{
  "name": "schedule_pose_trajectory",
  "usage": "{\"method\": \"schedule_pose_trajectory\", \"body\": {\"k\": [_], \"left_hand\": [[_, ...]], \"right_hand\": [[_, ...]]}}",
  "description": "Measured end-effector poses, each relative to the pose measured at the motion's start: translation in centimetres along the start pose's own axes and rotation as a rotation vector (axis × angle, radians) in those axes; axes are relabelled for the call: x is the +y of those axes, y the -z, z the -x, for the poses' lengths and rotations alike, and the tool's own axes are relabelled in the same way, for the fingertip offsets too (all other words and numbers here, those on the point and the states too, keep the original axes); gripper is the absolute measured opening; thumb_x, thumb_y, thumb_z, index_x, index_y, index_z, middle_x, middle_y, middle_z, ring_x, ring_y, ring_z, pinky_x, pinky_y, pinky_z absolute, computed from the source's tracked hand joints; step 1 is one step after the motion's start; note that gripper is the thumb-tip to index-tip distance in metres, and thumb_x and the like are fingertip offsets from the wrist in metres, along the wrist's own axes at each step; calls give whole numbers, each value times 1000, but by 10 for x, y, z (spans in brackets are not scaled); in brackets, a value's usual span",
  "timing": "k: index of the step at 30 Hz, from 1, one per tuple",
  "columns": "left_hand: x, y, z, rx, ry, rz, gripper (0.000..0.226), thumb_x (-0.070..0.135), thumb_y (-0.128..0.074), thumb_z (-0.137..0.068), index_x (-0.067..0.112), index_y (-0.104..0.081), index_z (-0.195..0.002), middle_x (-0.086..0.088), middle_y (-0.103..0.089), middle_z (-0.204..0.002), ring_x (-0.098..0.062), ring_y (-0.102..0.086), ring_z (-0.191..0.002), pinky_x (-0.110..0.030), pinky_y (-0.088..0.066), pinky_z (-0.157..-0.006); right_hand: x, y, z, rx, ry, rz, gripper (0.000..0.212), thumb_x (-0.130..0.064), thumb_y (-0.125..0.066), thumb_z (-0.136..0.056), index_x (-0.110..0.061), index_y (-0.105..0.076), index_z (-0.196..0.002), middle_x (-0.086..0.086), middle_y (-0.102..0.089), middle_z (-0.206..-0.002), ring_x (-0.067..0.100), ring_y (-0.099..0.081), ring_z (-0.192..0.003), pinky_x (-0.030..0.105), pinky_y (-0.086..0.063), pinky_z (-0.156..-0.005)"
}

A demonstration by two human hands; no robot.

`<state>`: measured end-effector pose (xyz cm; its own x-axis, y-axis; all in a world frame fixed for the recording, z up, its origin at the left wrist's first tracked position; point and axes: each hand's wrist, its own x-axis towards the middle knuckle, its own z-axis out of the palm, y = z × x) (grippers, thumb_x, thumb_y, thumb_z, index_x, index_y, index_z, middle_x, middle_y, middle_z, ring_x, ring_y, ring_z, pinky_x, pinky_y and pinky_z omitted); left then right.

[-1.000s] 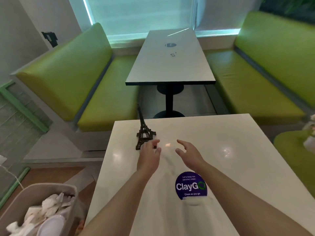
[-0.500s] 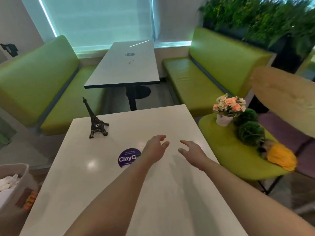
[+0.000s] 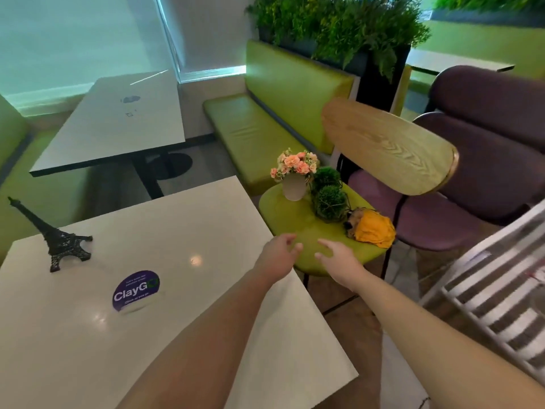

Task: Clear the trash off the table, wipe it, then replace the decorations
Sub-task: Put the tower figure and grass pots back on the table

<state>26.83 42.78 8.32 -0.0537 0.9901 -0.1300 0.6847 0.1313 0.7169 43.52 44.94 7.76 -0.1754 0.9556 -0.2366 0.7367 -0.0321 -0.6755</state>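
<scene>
Pink flowers (image 3: 295,163) in white pot (image 3: 293,189)

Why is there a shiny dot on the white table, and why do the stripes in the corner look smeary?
Head view: the dot on the glossy white table is glare from a light; the grey-and-white striped thing at the right edge is smeared by motion blur; the straight table edges look bent from the wide lens.

We read "ClayGO" on a round purple sticker (image 3: 136,290) on the surface (image 3: 206,231), lower left; its smaller lines are illegible.
</scene>
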Motion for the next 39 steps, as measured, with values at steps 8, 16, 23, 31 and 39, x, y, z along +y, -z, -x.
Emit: {"method": "schedule_pose_trajectory", "body": {"k": [8, 16, 23, 31, 39], "left_hand": [[35, -54, -65, -92, -7, 37, 49, 37, -52, -99, 14, -47, -142, -7, -55, -139, -21, -54, -123, -33, -41, -103], [43, -75, -153, -84, 28, 63, 51, 40, -51, -99, 16, -42, -144, -9, -44, -140, -17, -55, -108, -26, -38, -97], [38, -89, -212, -37, 139, 145, 62, 40, -48, -100, 14, -26, -152, -13, -29, -152, -26, -39, -136, -37, -31, -111], [34, -107, -251, -4, 305, 236, 62, 44, -47, -100, 15, -28, -151, -13, -31, -152, -27, -40, -135, -37, -34, -108], [24, -124, -266, 128, 368, 364, 50, 47, -57, -94, 25, -42, -136, -8, -47, -134, -20, -51, -110, -31, -42, -91]], "right_hand": [[47, 35, -38, 20, -85, -9, 49, -29, -55, -99, -17, -44, -145, 8, -41, -150, 27, -35, -140, 40, -30, -115], [68, 54, -116, 75, -138, -70, 48, -31, -55, -99, -20, -44, -145, 5, -42, -151, 27, -36, -139, 44, -34, -113], [80, 60, -181, 118, -185, -83, 51, -34, -53, -100, -20, -40, -148, 10, -36, -153, 30, -37, -137, 44, -35, -112], [87, 65, -238, 75, -250, -110, 65, -37, -50, -101, -13, -23, -155, 11, -23, -159, 30, -20, -147, 42, -23, -117], [100, 70, -264, 52, -237, -226, 58, -36, -59, -96, -15, -40, -147, 9, -44, -147, 30, -39, -137, 43, -36, -112]]}}
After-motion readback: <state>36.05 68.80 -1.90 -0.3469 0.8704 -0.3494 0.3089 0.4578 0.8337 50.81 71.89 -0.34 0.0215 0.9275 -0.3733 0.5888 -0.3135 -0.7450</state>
